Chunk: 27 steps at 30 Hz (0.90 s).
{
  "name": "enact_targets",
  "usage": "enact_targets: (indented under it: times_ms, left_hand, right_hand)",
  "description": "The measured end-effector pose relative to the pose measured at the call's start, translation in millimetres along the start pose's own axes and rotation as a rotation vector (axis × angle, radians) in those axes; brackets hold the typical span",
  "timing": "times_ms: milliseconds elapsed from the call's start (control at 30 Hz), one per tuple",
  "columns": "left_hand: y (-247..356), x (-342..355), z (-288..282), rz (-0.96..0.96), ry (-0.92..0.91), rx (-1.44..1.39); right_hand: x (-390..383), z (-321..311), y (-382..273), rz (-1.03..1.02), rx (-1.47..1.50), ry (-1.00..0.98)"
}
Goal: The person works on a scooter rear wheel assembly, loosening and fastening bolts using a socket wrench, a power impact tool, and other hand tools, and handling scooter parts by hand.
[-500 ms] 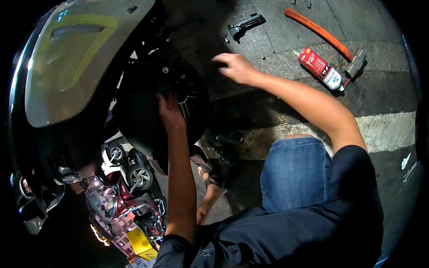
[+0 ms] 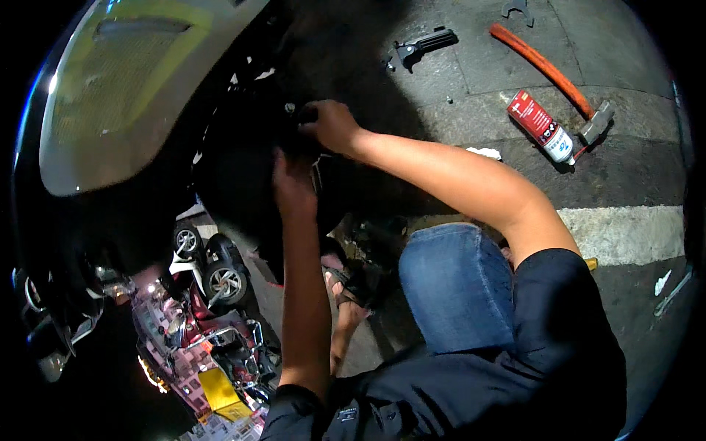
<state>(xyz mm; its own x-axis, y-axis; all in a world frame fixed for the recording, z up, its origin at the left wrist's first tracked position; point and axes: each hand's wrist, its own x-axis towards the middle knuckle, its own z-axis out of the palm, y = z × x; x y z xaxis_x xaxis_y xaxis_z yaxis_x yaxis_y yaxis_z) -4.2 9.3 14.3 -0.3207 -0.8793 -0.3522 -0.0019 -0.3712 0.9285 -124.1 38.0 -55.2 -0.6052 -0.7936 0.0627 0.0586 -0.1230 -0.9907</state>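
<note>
My left hand (image 2: 296,184) is held up against a dark round part, possibly a wheel (image 2: 250,176), beneath the vehicle's lamp (image 2: 121,103). Shadow hides its fingers. Just above and to the right of it, my right hand (image 2: 332,128) has its fingers curled in near a bright bolt head (image 2: 290,108). Something dark sits at its fingertips, too dim to name. The two hands are close together, and I cannot tell if they touch.
On the pavement to the right lie a black bracket-like part (image 2: 423,48), an orange-handled hammer (image 2: 543,67), a red-and-white spray can (image 2: 541,126) and a spanner (image 2: 519,12). A sandalled foot (image 2: 344,290) shows below my hands. Parked scooters (image 2: 224,283) stand at lower left.
My right hand has moved left from over the pavement to the dark part, beside my left hand. The fingers of my left hand have gone deeper into shadow. The view has shifted slightly.
</note>
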Motion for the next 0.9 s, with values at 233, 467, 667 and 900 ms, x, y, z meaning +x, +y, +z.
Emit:
enact_targets:
  times_ms: [233, 467, 667, 900]
  left_hand:
    - [9.0, -5.1, -1.3, -0.234, -0.098, 0.142]
    - [6.4, -3.2, -8.5, -0.345, -0.279, 0.316]
    - [11.7, -5.1, -18.4, -0.189, -0.352, 0.579]
    - [-3.8, 14.5, -20.4, -0.305, -0.296, 0.345]
  right_hand:
    - [-2.8, 14.6, -30.6, 0.378, 0.09, 0.146]
    - [3.7, 27.1, -22.3, 0.505, 0.109, 0.235]
    - [3.7, 34.0, -35.7, 0.495, 0.075, 0.245]
    - [-1.5, 13.8, -28.0, 0.347, -0.076, 0.084]
